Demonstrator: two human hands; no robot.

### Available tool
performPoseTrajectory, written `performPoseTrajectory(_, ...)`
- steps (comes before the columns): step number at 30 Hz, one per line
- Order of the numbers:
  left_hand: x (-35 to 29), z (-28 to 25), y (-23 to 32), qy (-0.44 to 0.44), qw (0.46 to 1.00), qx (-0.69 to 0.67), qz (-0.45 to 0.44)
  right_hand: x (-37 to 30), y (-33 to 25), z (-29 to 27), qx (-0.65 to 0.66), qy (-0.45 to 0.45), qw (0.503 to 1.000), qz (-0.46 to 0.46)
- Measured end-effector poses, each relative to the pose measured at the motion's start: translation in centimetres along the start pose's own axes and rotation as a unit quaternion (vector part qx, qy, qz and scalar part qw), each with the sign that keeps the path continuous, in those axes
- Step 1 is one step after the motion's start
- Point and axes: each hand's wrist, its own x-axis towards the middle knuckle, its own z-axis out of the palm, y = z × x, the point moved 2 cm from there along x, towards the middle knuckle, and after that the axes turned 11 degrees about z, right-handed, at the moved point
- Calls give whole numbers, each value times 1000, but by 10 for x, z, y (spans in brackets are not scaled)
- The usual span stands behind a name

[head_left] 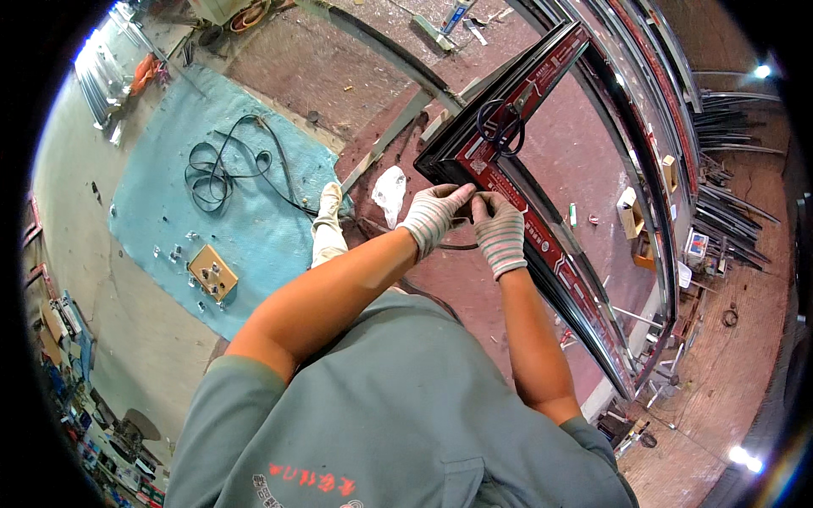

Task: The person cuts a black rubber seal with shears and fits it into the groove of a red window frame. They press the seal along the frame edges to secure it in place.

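My left hand, in a striped work glove, is closed with thumb and fingertips pinched together. Right beside it, my right hand, gloved alike, pinches too. Between them is a short bit of dark flexible strip, mostly hidden by the fingers. It looks like part of the black rubber strip lying in loose loops on the blue mat and trailing toward me. Both hands are at the near corner of a dark metal frame with red film along its sides. A dark loop of cord hangs on that frame.
On the blue mat, a small cardboard piece has metal fittings on and around it. A crumpled white plastic bag lies near my shoe. More long frames stand at right, with open boxes and stacked dark profiles beyond.
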Motion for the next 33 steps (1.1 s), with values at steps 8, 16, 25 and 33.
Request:
performPoseTrajectory(8, 15, 7, -26, 7, 1000, 28, 2, 1, -19, -4, -91, 35, 992, 83)
performPoseTrajectory(16, -6, 14, -42, -142, 990, 5, -13, 7, -39, -17, -185, 42, 975, 118)
performPoseTrajectory(25, 5, 5, -44, -231, 964, 122, 53, 15, -39, -15, -293, 142, 939, -113)
performPoseTrajectory(33, 11, 7, -29, -237, 950, 167, 111, 25, -39, -12, -206, 140, 939, -236)
